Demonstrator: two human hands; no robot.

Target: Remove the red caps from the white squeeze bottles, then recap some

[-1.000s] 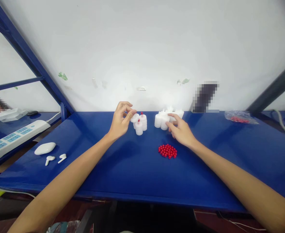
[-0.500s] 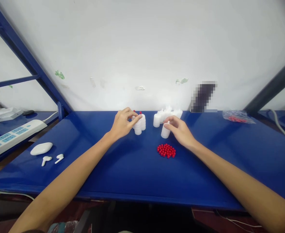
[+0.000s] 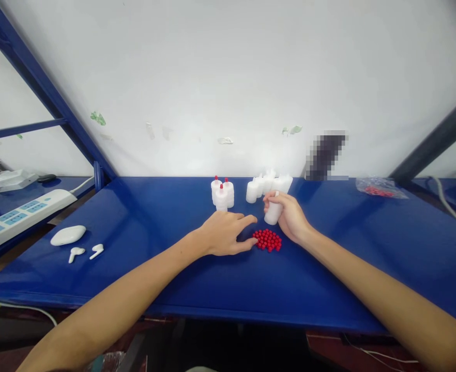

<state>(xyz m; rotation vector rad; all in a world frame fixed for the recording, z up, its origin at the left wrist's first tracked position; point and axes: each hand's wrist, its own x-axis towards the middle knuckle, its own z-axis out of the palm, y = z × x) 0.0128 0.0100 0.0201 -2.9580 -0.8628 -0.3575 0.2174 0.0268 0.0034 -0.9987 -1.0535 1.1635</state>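
Note:
My right hand (image 3: 288,213) grips a small white squeeze bottle (image 3: 273,212) with a bare, uncapped nozzle, tilted a little just above the table. Beside a heap of small red caps (image 3: 267,241), my left hand (image 3: 230,232) has its thumb and forefinger apart, the thumb tip at the heap's left edge. Behind that hand stand three white bottles (image 3: 221,196) with red caps on their nozzles; the front one is partly hidden by the hand. Several uncapped white bottles (image 3: 252,191) are grouped behind my right hand.
On the left of the blue table (image 3: 197,289) lie a white earbud case (image 3: 68,235) and two earbuds (image 3: 96,251). Further left is a power strip (image 3: 26,219). A clear bag (image 3: 381,189) of red pieces lies back right. A wall (image 3: 228,93) borders the table's rear.
My left hand has left the capped bottles and come forward and right to the red caps. My right hand has taken a bottle from the uncapped group and brought it forward.

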